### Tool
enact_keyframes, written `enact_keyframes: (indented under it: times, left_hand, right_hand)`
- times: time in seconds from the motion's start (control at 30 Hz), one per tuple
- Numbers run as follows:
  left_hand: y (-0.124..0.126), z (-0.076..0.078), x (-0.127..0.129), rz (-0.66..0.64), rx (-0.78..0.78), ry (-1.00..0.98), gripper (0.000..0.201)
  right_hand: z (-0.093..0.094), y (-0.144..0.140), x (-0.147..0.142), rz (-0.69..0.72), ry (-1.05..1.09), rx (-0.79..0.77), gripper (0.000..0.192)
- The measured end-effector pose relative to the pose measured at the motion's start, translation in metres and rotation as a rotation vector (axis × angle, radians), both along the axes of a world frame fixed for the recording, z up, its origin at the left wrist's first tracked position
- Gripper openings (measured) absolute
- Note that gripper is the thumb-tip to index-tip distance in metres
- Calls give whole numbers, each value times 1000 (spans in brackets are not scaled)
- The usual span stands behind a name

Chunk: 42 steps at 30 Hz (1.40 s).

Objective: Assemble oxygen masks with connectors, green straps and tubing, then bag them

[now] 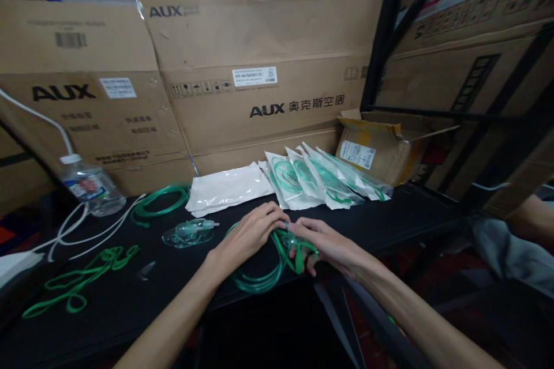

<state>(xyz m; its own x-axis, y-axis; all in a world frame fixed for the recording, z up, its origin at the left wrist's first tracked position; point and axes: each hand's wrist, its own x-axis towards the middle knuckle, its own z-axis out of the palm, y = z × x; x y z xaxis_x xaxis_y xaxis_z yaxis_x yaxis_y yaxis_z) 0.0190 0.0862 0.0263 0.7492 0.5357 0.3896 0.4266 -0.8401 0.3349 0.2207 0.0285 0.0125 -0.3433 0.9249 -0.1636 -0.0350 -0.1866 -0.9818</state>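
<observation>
My left hand (253,232) is closed over a coil of clear green tubing (259,283), its fingertips meeting those of my right hand. My right hand (324,243) grips a clear greenish oxygen mask (296,240) with a green elastic strap (299,260) hanging at its fingers. The exact point where tube and mask meet is hidden by the fingers. Left of my hands, another clear mask (190,233) lies on the black tabletop. Behind it rests a second coil of green tubing (162,203). Loose green elastic straps (89,275) and a small clear plastic piece (147,270) lie farther left.
A white packet (229,187) lies behind my hands, beside several sealed pouches (288,181) holding green tubing. An open carton (376,147) stands back right. At left are a plastic bottle (93,187) and white cables (64,230). Large cardboard panels (259,40) wall the back.
</observation>
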Motion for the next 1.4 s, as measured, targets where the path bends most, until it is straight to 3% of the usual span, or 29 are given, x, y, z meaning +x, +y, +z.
enact_keyframes:
  times: [0.17, 0.3, 0.37, 0.53, 0.6, 0.87, 1.13, 1.3, 1.4]
  left_hand:
    - [-8, -3, -4, 54, 20, 22, 32]
    - [-13, -1, -12, 39, -22, 89, 62]
    - [-12, -2, -13, 79, -41, 139, 68]
    - [-4, -1, -8, 178, -84, 207, 30]
    - [0, 3, -10, 201, -98, 228, 24]
    - [13, 38, -20, 236, -223, 320, 25]
    - [12, 64, -12, 236, -292, 297, 27]
    - [-10, 66, -8, 230, -229, 272, 34]
    - [-18, 67, -8, 169, -140, 255, 28]
  right_hand:
    - [-4, 9, 4, -37, -39, -20, 37]
    - [-1, 14, 8, -23, -85, -38, 29]
    - [1, 16, 9, -4, -104, -38, 27]
    - [9, 20, 9, 57, -171, -14, 25]
    - [12, 20, 10, 80, -195, 9, 27]
    - [13, 18, 14, 73, -236, 218, 36]
    - [14, 15, 9, -72, -310, 539, 27]
    - [16, 10, 6, -11, -286, 463, 32]
    - [17, 7, 6, 35, -250, 369, 36]
